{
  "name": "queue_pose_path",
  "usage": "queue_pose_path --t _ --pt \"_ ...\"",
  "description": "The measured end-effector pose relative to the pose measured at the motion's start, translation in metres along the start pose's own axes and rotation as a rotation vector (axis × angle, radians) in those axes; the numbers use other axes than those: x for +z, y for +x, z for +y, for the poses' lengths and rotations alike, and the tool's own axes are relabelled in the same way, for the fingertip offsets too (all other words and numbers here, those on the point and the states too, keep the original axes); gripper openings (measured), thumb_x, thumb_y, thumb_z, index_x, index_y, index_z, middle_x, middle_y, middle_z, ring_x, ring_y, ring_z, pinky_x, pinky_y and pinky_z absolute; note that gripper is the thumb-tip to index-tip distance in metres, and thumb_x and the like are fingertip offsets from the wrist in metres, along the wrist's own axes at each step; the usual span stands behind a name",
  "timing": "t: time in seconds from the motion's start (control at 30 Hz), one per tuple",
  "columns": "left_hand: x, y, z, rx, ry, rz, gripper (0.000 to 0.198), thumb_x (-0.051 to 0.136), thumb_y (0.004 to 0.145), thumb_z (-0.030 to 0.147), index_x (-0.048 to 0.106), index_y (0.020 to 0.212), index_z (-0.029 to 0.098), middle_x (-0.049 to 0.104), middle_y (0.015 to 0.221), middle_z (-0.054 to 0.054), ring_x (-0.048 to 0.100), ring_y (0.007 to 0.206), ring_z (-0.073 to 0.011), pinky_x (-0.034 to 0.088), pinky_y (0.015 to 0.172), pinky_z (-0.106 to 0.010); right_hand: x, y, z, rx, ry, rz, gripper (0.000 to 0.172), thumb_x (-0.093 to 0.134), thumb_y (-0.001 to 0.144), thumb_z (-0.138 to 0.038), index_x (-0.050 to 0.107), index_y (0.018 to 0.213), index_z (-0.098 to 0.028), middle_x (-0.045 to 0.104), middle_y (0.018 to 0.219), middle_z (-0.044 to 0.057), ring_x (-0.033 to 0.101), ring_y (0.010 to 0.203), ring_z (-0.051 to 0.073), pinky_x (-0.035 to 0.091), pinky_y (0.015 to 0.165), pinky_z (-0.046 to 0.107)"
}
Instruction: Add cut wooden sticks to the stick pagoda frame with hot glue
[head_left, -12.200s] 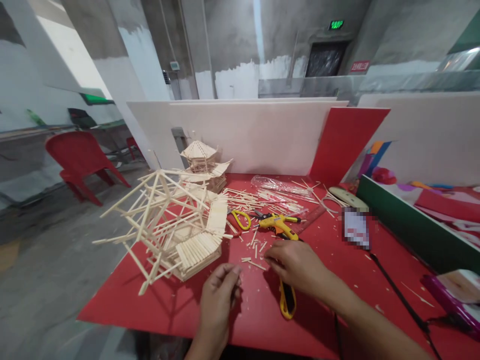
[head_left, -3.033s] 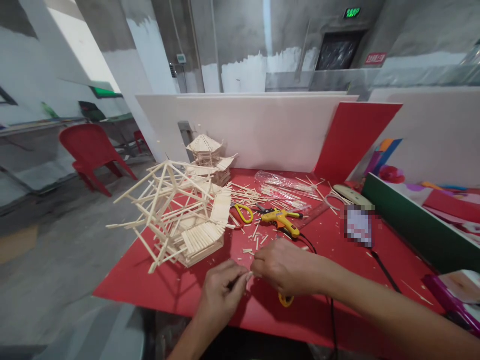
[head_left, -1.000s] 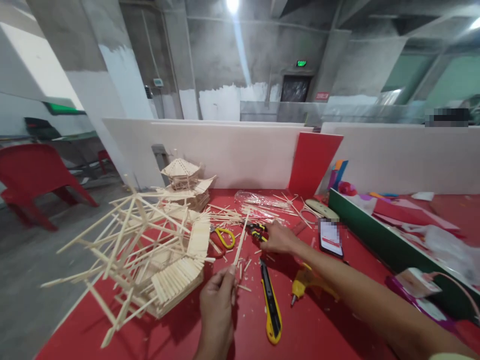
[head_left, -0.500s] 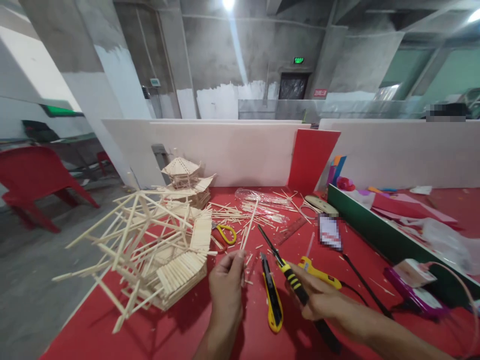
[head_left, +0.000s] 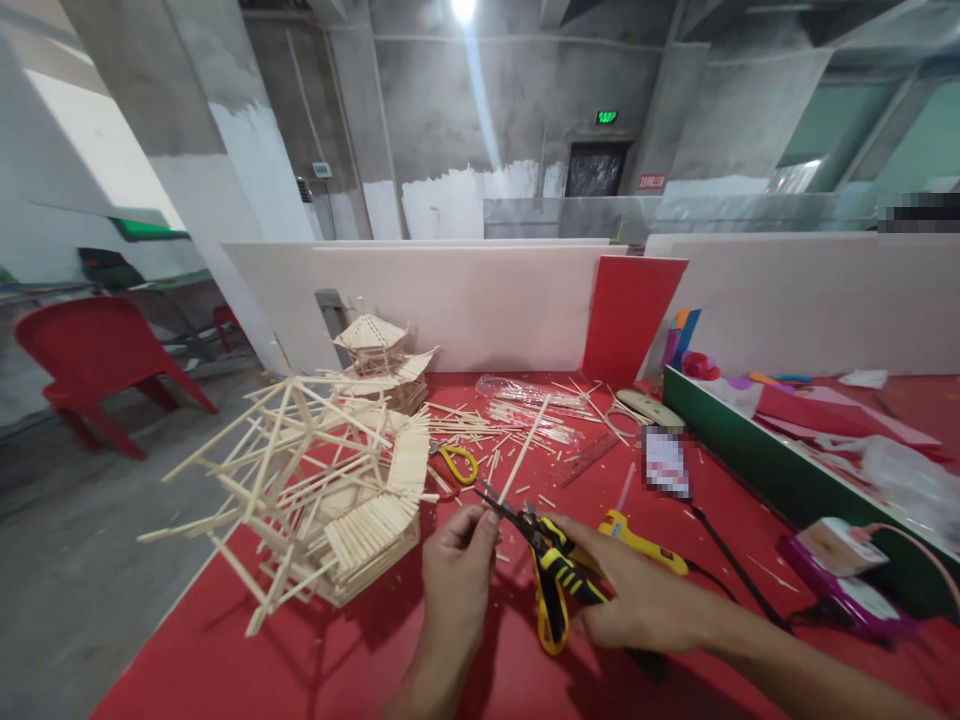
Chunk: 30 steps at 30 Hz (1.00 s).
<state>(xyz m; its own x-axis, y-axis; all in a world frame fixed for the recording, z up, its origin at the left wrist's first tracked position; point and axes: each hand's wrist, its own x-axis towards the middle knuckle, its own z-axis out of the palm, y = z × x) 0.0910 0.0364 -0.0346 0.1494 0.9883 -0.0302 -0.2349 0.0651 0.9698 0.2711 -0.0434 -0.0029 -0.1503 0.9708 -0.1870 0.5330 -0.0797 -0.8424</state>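
Observation:
My left hand (head_left: 459, 568) pinches the lower end of a thin wooden stick (head_left: 529, 440), which slants up and to the right. In my right hand (head_left: 637, 590) is a pair of long-nose pliers (head_left: 574, 578) with black and yellow handles. The pliers' slim jaws point left and meet or cross the stick just above my left fingertips; whether they grip it I cannot tell. Partly hidden under the pliers, a yellow utility knife (head_left: 553, 632) lies on the red table (head_left: 360, 670). Left of my hands stands a stick-built pavilion frame (head_left: 367, 525) with open rafters.
A smaller finished-looking pagoda model (head_left: 375, 345) stands behind. Loose sticks (head_left: 469, 425), yellow-handled scissors (head_left: 459, 465) and a clear ruler (head_left: 589, 460) lie beyond my hands. A yellow glue gun (head_left: 645, 545) with a cable, a purple power strip (head_left: 844, 590) and a green divider (head_left: 739, 465) are right.
The pliers have moved left, over the utility knife, and their jaws have reached the stick. My left hand keeps its pinch, with the stick tilted more to the right. The view has shifted slightly.

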Motion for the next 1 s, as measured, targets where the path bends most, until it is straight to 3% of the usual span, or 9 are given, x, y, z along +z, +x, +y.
queue_pose_path --t 0.17,0.4,0.57,0.67,0.83,1.0 --pt "-0.002 -0.001 0.005 0.053 0.065 -0.036 0.033 0.075 0.073 0.045 0.063 0.061 0.017 0.044 0.052 0.005 0.033 0.047 -0.0082 0.027 0.043 -0.021 -0.008 0.003 -0.007 -0.015 -0.019 -0.012 0.073 0.058 0.058 -0.016 0.051 0.13 -0.022 0.065 0.102 0.0 0.056 0.086 0.019 0.045 0.074 0.028" --pt "-0.005 0.0 0.013 0.177 0.176 -0.059 0.025 0.07 0.079 0.038 0.068 0.065 0.017 0.049 0.059 0.003 0.043 0.057 -0.0122 0.036 0.054 -0.023 0.001 0.006 0.0 -0.003 0.093 -0.022 0.061 0.055 0.058 -0.015 0.054 0.118 -0.022 0.061 0.083 -0.003 0.052 0.073 0.015 0.038 0.061 0.023" --pt "-0.007 -0.002 0.014 0.423 0.423 -0.099 0.014 0.065 0.085 0.029 0.074 0.08 0.019 0.063 0.071 -0.002 0.056 0.067 -0.0162 0.043 0.063 -0.025 0.007 0.008 0.01 0.032 0.194 -0.009 0.057 0.057 0.056 -0.014 0.056 0.113 -0.021 0.058 0.08 -0.003 0.049 0.07 0.013 0.034 0.058 0.022" --pt "-0.006 -0.001 0.013 0.517 0.516 -0.127 0.018 0.061 0.087 0.026 0.072 0.076 0.019 0.063 0.07 -0.002 0.057 0.065 -0.0158 0.043 0.061 -0.025 0.003 0.008 0.011 0.023 0.169 -0.032 0.058 0.056 0.057 -0.014 0.055 0.115 -0.022 0.059 0.082 -0.003 0.049 0.071 0.014 0.036 0.061 0.023" --pt "-0.002 0.005 0.015 0.343 0.454 -0.167 0.026 0.058 0.088 0.029 0.063 0.065 0.019 0.053 0.059 0.002 0.05 0.056 -0.0138 0.037 0.053 -0.023 -0.007 0.009 0.009 -0.014 0.089 0.014 0.07 0.058 0.056 -0.015 0.051 0.126 -0.024 0.061 0.092 -0.002 0.05 0.078 0.015 0.037 0.065 0.024" --pt "-0.001 0.011 0.01 0.234 0.418 -0.199 0.025 0.059 0.087 0.032 0.063 0.065 0.018 0.053 0.058 0.002 0.048 0.057 -0.013 0.036 0.055 -0.023 -0.016 0.01 0.009 0.004 0.063 -0.036 0.06 0.057 0.058 -0.015 0.055 0.118 -0.023 0.056 0.079 -0.006 0.045 0.068 0.012 0.033 0.057 0.021"
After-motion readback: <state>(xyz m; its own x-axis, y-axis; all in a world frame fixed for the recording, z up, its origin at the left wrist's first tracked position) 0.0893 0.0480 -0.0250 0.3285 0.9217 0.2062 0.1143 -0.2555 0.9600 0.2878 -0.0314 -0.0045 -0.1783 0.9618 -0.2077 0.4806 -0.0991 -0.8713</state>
